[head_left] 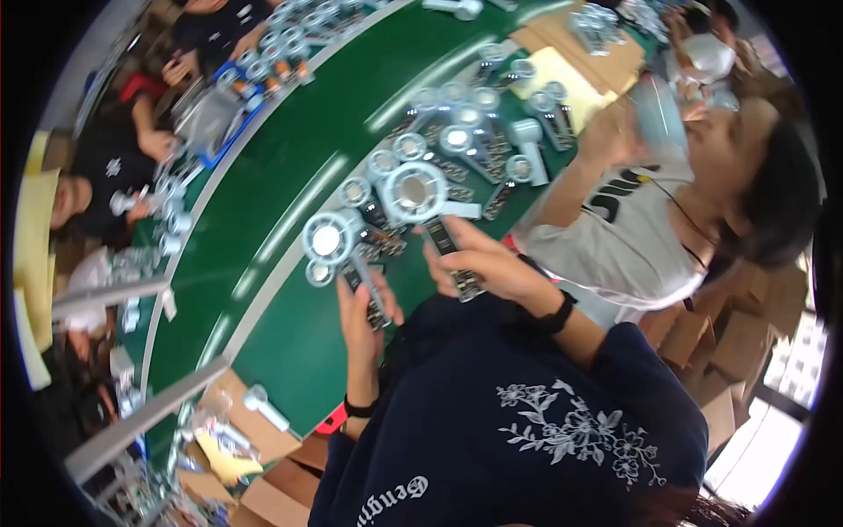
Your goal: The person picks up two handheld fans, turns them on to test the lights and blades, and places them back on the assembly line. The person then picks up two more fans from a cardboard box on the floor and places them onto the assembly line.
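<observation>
My left hand is closed around the handle of a light blue handheld fan, its round head up and away from me. My right hand grips a second handheld fan by its handle, where a dark circuit board lies exposed. Both are held side by side over the green work table. Just beyond them lies a cluster of similar fans, several with dark, open-looking handles. The inner parts of the handles are too small to make out.
A green conveyor belt curves past the table. At my right sits a person in a grey shirt; others work across the belt. Cardboard lies at the far end, a box with a fan at lower left. A metal bar crosses there.
</observation>
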Demonstrator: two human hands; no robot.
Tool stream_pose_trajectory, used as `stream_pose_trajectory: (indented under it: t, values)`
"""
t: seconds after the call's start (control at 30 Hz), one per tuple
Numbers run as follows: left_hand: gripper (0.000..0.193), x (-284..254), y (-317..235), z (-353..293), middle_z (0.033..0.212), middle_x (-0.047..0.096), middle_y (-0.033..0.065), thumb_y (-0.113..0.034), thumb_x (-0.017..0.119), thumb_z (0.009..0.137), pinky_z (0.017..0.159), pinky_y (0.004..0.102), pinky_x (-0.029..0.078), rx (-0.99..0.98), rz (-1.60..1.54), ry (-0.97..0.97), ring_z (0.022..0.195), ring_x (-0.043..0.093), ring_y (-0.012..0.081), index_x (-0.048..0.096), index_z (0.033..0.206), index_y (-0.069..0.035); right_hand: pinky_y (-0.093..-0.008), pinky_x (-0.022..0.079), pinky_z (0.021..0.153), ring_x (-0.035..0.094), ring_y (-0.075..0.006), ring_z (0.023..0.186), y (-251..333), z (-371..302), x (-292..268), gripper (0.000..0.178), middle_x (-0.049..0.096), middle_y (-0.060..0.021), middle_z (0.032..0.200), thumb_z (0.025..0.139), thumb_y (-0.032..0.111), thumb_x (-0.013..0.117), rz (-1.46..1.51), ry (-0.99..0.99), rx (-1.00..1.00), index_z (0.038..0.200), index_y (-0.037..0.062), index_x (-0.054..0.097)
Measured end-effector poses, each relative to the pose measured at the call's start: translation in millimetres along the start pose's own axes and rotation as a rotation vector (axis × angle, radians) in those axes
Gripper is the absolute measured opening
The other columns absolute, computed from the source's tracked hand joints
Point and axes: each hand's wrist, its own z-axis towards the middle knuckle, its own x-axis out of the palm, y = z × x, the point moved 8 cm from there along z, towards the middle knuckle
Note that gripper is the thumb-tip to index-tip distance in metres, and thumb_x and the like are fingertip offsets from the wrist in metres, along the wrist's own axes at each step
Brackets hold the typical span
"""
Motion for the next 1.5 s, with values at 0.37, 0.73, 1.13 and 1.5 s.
stream_pose_trajectory:
  t: [0.37,0.73,1.13,1.5]
  values:
    - [0.031,31.6,-29.8,-14.8,0.092,0.049,0.0115,-0.016,0.044,0.095,0.037,0.0247,0.044,0.075,-0.014,-0.023,0.051,0.051,0.0132,0.031,0.118,0.001,-0.0256,0.041,0.059,0.049,-0.0119,0.066,4.3,-9.7,22.6,0.052,0.047,-0.0060,0.087,0.087,0.015,0.051,-0.074,-0.098,0.045,0.133,-0.0001,0.031]
    - [0.034,41.8,-23.8,-18.0,0.091,0.049,0.0114,-0.018,0.045,0.095,0.036,0.0237,0.042,0.025,-0.005,-0.001,0.050,0.051,0.0125,0.031,0.120,0.000,-0.0250,0.042,0.060,0.051,-0.0120,0.068,2.0,-4.8,26.6,0.054,0.047,-0.0064,0.088,0.087,0.018,0.053,-0.137,-0.072,-0.001,0.132,-0.0017,0.031]
    - [0.033,-34.5,-15.5,2.8,0.091,0.056,0.0117,-0.019,0.050,0.092,0.044,0.0254,0.046,-0.029,0.019,-0.071,0.052,0.054,0.0127,0.040,0.116,0.001,-0.0260,0.041,0.061,0.050,-0.0123,0.067,-5.8,-5.6,28.6,0.055,0.048,-0.0072,0.091,0.086,0.018,0.053,-0.124,-0.068,0.016,0.132,-0.0032,0.031]
    - [0.037,-330.2,-56.4,52.7,0.097,0.063,0.0105,-0.027,0.059,0.086,0.060,0.0282,0.053,-0.152,0.427,-0.416,0.063,0.060,0.0130,0.048,0.111,-0.004,-0.0265,0.039,0.060,0.048,-0.0122,0.068,-12.2,-7.7,15.5,0.051,0.049,-0.0075,0.092,0.086,0.017,0.053,-0.112,-0.215,0.085,0.130,-0.0040,0.035]
